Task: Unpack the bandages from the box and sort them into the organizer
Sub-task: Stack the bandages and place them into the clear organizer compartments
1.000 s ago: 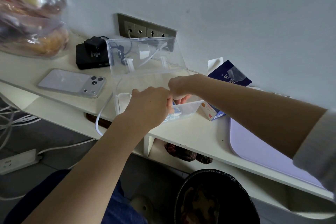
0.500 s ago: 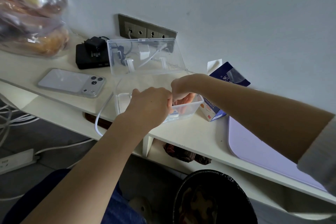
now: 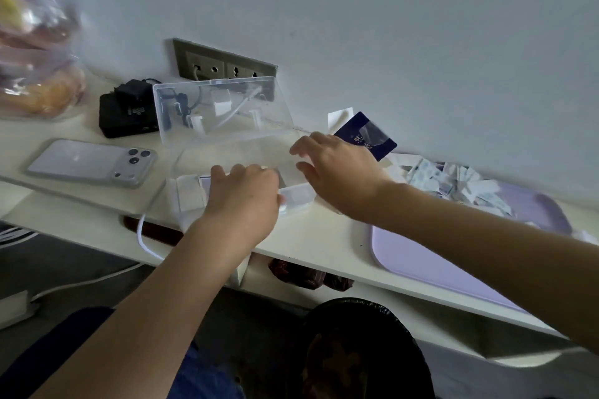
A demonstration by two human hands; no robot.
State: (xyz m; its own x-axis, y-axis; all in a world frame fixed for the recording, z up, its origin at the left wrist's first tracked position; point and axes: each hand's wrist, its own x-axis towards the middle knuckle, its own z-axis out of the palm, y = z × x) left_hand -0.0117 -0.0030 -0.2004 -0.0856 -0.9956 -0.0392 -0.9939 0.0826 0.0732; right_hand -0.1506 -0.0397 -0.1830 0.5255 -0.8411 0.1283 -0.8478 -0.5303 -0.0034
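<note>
Since the heap of loose bandages [image 3: 453, 186] lies to the right of the right grip [image 3: 340, 172], past its wrist and on the far end of the lavender tray [image 3: 437, 256], while the clear organizer [image 3: 296, 199] lies to that grip's left and just below it, the coming move, as I judge it, turns on a swing rightward to fetch more and then back again; the right grip is plainly the nearer of the two to the heap, the left grip [image 3: 243, 197] being well apart from it with the right forearm between; the right grip is spread wide, fingers [image 3: 306, 143] parted and nearly straight, palm down, with nothing in it that I can see; it hovers over the organizer's right end, and whether it touches the rim I cannot tell; the left grip is curled knuckles-up over the organizer's near wall, its fingertips hidden beneath the hand, so whether it pinches a bandage or merely steadies the case cannot be told; the organizer's long axis runs left to right along the worktop [image 3: 311, 236] edge, across both forearms, with its lid [image 3: 223, 107] standing open on the far side; pale packets seem to lie in the compartment just left of the left grip, though blur leaves that unsure; the bandages in the heap lie jumbled, with no common axis; the dark blue box [image 3: 366, 136] sits just beyond the right grip against the wall, its flap up.
</note>
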